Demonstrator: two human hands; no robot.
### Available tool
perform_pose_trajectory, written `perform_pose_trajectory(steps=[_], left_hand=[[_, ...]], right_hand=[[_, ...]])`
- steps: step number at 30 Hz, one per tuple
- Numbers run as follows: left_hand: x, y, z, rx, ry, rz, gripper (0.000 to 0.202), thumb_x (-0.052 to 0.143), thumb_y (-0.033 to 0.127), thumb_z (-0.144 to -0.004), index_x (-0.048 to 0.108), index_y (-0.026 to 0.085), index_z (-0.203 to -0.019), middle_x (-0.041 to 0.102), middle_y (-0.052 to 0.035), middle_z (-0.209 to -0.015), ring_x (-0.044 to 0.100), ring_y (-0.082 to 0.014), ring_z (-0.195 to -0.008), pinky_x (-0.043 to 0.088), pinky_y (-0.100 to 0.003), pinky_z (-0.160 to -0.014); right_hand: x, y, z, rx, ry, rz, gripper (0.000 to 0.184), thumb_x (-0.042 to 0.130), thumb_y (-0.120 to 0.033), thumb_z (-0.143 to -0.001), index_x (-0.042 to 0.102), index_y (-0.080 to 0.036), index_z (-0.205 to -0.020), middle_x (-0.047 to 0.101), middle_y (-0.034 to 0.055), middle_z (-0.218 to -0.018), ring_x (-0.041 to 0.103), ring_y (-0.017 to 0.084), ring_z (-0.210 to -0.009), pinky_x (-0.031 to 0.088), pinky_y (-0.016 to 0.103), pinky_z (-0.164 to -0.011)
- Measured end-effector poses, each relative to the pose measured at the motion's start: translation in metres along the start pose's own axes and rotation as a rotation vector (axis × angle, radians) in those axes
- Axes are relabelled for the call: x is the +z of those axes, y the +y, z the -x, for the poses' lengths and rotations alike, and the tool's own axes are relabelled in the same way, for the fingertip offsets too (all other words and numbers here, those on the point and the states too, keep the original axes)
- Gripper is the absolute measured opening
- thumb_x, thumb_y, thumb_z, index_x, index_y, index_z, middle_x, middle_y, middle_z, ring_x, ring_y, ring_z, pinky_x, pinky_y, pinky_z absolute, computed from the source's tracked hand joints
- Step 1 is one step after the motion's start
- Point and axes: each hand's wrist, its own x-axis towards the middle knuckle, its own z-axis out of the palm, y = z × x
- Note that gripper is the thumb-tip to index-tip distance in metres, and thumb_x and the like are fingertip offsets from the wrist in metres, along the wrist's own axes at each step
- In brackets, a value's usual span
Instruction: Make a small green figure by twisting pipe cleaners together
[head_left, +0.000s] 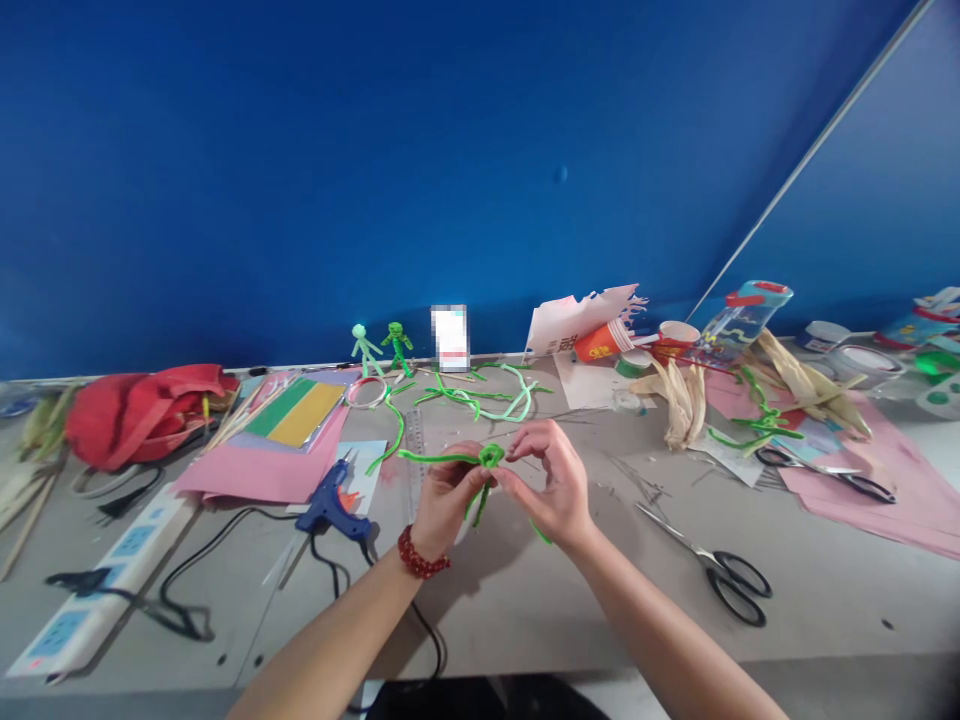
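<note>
A bright green pipe cleaner [491, 456], coiled into a small knot with long loose ends, is held up over the middle of the table. My left hand [447, 497] pinches it from the left between thumb and fingers, one end sticking out to the left. From the other side, my right hand [553, 482] has its thumb and a fingertip closed at the knot, its other fingers curled above. Green ends hang below both hands. Behind them lie loose green pipe cleaners [457, 393] and two upright figures, one pale green [364, 347], one bright green [398, 346].
A blue glue gun [335, 507] with trailing cord lies left, near a white power strip [112, 580]. Black-handled scissors [724, 575] rest at right. Pink paper [259, 468], a red bag [142, 415], a phone [451, 338] and dried husks [679, 405] surround the work.
</note>
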Motion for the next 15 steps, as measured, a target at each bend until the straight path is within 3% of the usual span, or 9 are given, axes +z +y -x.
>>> perform_pose_trajectory(steps=[4, 9, 15], left_hand=[[-0.0004, -0.0013, 0.0003, 0.058, 0.052, -0.064, 0.013, 0.08, 0.028, -0.071, 0.072, 0.019, -0.078, 0.067, -0.0035, -0.083, 0.064, -0.0161, -0.08, 0.053, -0.027, -0.071], [0.0012, -0.0002, 0.0, 0.082, 0.03, -0.09, 0.012, 0.079, 0.026, -0.072, 0.072, 0.019, -0.078, 0.068, -0.0043, -0.083, 0.065, -0.0166, -0.08, 0.054, -0.027, -0.07], [0.0026, -0.0004, -0.0002, -0.129, 0.044, 0.111, 0.022, 0.086, 0.028, -0.062, 0.073, 0.018, -0.077, 0.071, -0.0015, -0.077, 0.066, -0.014, -0.068, 0.053, -0.024, -0.064]], right_hand=[[0.0002, -0.0036, -0.0027, -0.127, -0.009, 0.162, 0.009, 0.07, -0.016, -0.08, 0.062, -0.021, -0.08, 0.06, 0.0027, -0.073, 0.057, 0.017, -0.071, 0.049, 0.03, -0.064], [0.0038, -0.0023, 0.0001, -0.126, -0.006, 0.191, 0.007, 0.064, -0.014, -0.083, 0.064, -0.02, -0.079, 0.05, -0.0019, -0.058, 0.046, 0.012, -0.052, 0.041, 0.025, -0.052], [0.004, -0.0035, 0.0006, -0.106, -0.049, 0.147, 0.01, 0.06, -0.012, -0.084, 0.061, -0.02, -0.077, 0.051, -0.0011, -0.061, 0.046, 0.012, -0.054, 0.041, 0.025, -0.052]])
